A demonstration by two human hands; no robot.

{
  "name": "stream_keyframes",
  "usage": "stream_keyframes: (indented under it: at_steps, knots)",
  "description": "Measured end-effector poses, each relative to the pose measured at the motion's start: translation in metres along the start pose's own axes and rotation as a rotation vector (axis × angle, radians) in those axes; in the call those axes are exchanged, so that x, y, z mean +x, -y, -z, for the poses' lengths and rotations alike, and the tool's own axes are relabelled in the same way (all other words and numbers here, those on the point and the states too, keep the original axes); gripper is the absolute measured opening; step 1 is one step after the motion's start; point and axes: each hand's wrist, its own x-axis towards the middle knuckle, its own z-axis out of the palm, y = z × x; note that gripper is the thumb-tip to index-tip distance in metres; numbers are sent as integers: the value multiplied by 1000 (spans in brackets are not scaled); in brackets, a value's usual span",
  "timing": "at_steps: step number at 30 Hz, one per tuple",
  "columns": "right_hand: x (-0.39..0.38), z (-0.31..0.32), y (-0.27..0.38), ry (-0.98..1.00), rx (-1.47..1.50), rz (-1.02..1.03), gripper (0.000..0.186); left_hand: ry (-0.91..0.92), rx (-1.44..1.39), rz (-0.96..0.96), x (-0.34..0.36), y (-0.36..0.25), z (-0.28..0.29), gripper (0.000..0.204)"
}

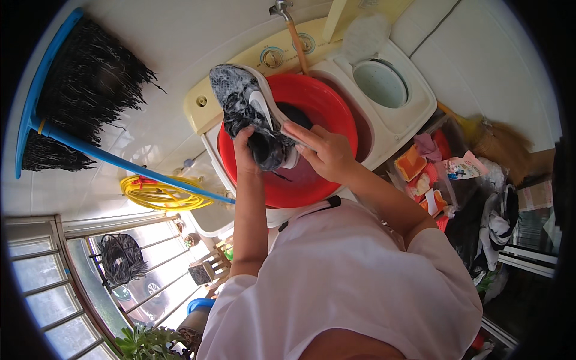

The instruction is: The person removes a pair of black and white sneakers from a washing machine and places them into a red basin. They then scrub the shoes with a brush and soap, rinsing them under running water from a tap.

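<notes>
My left hand (245, 150) grips a black sneaker (240, 99) at its heel and opening, toe pointing up and away. White suds coat its dark upper; the sole edge is white. My right hand (329, 153) is closed on a pale, narrow thing like a brush (302, 135), pressed against the sole's edge; its bristles, if any, are hidden. Below both hands sits a red basin (336, 108) on a washing machine. Behind the sneaker, a dark thing (297, 115) lies in the basin, its kind mostly hidden.
The washing machine (414, 111) has an open spin tub (381, 83) at right. A tap (282, 8) with a hose (297, 45) hangs over it. At left are a blue-handled mop (138, 153) and a coiled yellow hose (159, 192). Bags of clutter (462, 165) stand at right.
</notes>
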Motion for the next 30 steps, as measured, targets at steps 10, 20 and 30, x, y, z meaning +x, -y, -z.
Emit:
stream_keyframes:
  at_steps: [10, 20, 30]
  knots:
    - [24, -18, -11, -84, -10, -58, 53, 10, 424, -191, -22, 30, -19, 81]
    - [-27, -59, -84, -113, 270, -334, 47, -66, 814, -373, -47, 34, 19, 96]
    - [-11, -65, -128, 111, 378, -915, 49, -334, 1138, -287, -24, 80, 69, 103]
